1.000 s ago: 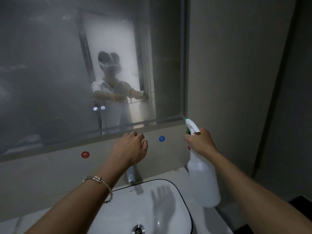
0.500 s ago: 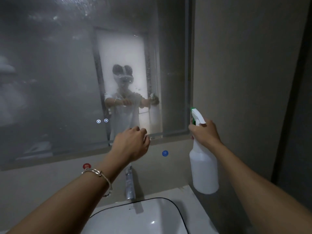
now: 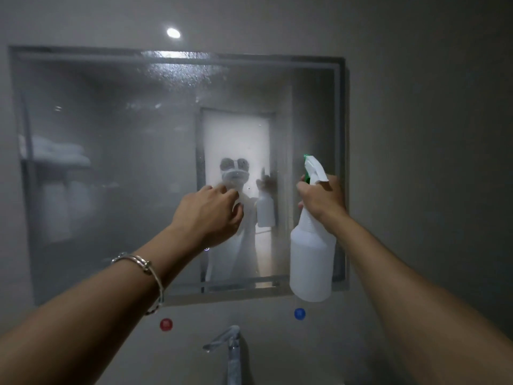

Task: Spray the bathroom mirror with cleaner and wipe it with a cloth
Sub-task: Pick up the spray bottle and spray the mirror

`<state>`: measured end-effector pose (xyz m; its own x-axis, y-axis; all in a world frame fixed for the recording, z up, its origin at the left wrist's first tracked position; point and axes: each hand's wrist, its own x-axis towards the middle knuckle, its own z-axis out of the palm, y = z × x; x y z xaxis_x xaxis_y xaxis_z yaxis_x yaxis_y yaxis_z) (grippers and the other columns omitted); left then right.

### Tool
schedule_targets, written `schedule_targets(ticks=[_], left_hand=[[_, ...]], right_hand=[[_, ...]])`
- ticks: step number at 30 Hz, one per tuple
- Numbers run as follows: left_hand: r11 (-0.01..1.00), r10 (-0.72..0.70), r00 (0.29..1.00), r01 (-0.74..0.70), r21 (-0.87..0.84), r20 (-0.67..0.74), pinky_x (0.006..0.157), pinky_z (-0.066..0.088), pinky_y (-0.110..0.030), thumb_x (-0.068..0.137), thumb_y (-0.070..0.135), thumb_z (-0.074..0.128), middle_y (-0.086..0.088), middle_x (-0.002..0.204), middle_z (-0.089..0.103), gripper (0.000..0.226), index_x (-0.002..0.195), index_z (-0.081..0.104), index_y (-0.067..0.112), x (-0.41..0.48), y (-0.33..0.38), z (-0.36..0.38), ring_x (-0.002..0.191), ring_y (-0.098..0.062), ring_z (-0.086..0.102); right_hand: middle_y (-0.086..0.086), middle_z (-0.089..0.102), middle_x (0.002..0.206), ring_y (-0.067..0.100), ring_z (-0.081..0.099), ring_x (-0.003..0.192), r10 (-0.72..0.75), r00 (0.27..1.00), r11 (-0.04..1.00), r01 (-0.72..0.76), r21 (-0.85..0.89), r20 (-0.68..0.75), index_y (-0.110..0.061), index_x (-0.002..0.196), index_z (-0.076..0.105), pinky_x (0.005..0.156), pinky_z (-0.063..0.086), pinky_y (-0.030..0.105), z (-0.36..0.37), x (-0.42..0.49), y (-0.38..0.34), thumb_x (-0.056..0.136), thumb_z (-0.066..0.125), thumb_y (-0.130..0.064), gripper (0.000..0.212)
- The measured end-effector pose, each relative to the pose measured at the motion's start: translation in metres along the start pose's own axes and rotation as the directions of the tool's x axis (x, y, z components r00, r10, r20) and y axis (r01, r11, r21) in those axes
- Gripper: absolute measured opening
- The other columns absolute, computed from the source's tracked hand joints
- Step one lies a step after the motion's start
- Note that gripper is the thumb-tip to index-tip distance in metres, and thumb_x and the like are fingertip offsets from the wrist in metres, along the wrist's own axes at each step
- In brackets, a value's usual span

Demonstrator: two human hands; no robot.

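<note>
Gripped spray bottle [image 3: 312, 262] by neck with right hand [image 3: 322, 198] before misted mirror [image 3: 125, 162]; held left hand [image 3: 211, 212] curled at glass, contents impossible to tell.

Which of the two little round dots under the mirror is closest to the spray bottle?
The blue dot, just below the bottom of the spray bottle held by the right hand. The red dot sits farther left, beyond the tap.

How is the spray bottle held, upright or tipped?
Roughly upright: the bottle hangs base-down from the right hand, nozzle on top, facing the mirror.
</note>
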<state>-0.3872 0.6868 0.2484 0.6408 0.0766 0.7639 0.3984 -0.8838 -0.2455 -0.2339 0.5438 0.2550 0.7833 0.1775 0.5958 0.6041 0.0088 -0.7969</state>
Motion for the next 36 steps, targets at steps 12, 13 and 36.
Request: schedule_targets(ticks=[12, 13, 36], left_hand=[[0.978, -0.171, 0.985, 0.169, 0.121, 0.01, 0.07, 0.045, -0.034, 0.094, 0.043, 0.031, -0.005, 0.104, 0.059, 0.038, 0.104, 0.059, 0.021, -0.041, -0.09, -0.029, 0.1, -0.025, 0.056], [0.976, -0.185, 0.983, 0.182, 0.119, 0.013, 0.07, 0.046, -0.034, 0.094, 0.044, 0.03, -0.005, 0.104, 0.059, 0.038, 0.103, 0.06, 0.021, -0.047, -0.099, -0.03, 0.1, -0.026, 0.056], [0.915, -0.394, 0.917, 0.385, 0.119, 0.067, 0.082, 0.045, -0.038, 0.096, 0.042, 0.029, -0.009, 0.111, 0.059, 0.042, 0.107, 0.06, 0.017, -0.194, -0.381, -0.04, 0.105, -0.029, 0.055]], right_hand=[[0.013, 0.063, 0.064, 0.033, 0.065, 0.059, -0.379, 0.849, 0.899, 0.432, -0.071, 0.369, -0.005, 0.072, 0.055, 0.056, 0.055, 0.046, 0.112, -0.06, -0.082, 0.064, 0.047, -0.025, 0.023], [0.014, 0.062, 0.062, 0.033, 0.065, 0.058, -0.387, 0.843, 0.894, 0.442, -0.071, 0.374, -0.005, 0.07, 0.054, 0.055, 0.055, 0.046, 0.12, -0.066, -0.086, 0.066, 0.048, -0.026, 0.022], [0.01, 0.065, 0.062, 0.026, 0.066, 0.054, -0.22, 0.838, 0.915, 0.355, -0.192, 0.499, -0.003, 0.072, 0.057, 0.058, 0.056, 0.048, 0.371, -0.165, -0.125, 0.074, 0.055, -0.019, 0.016]])
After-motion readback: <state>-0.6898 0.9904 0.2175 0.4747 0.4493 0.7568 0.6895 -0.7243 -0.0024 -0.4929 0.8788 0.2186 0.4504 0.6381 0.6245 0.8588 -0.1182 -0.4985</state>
